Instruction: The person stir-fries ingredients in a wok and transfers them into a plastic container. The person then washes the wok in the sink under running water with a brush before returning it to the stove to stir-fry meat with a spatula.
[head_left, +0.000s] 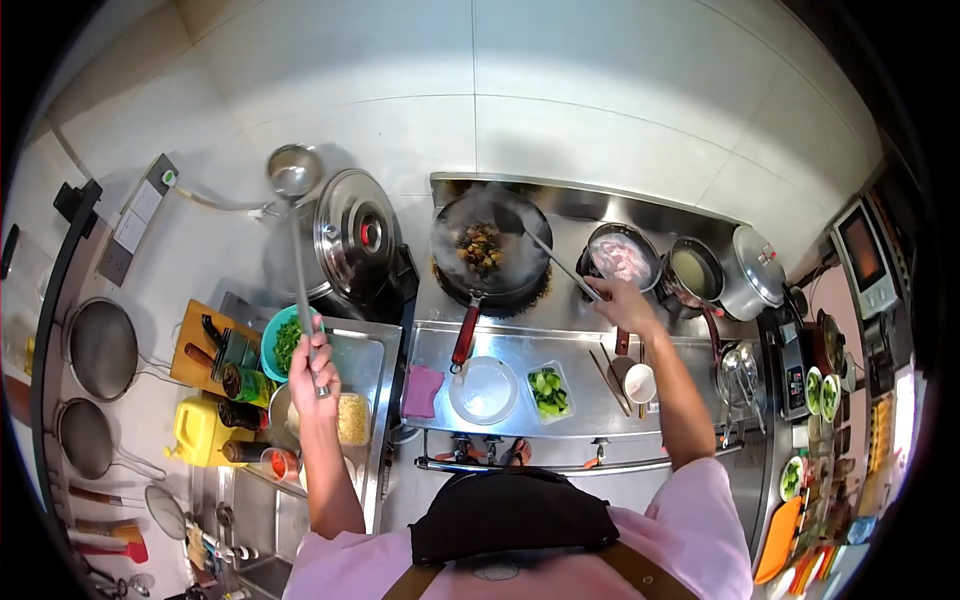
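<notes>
My left hand (315,372) is wrapped round the long handle of a ladle (301,262), raised upright beside a large lidded steel pot (345,215). The ladle's bowl is up near the wall, slightly blurred. In my right hand (622,306) is a long-handled spatula (556,256), slanting left into a black wok (527,277). Its dark head lies against the browned, chopped food (479,248), and steam rises there. The wok's red handle (465,336) points toward me. Below my left hand's ladle handle is a turquoise bowl (270,350) of chopped greens.
Right of the wok stand a pan of pale raw meat (620,257), a pot of liquid (692,272) and a pressure cooker (755,262). On the front counter are a clear plate (483,390), cut green vegetables (548,391), chopsticks (612,384), a white cup (639,383) and a purple cloth (423,391).
</notes>
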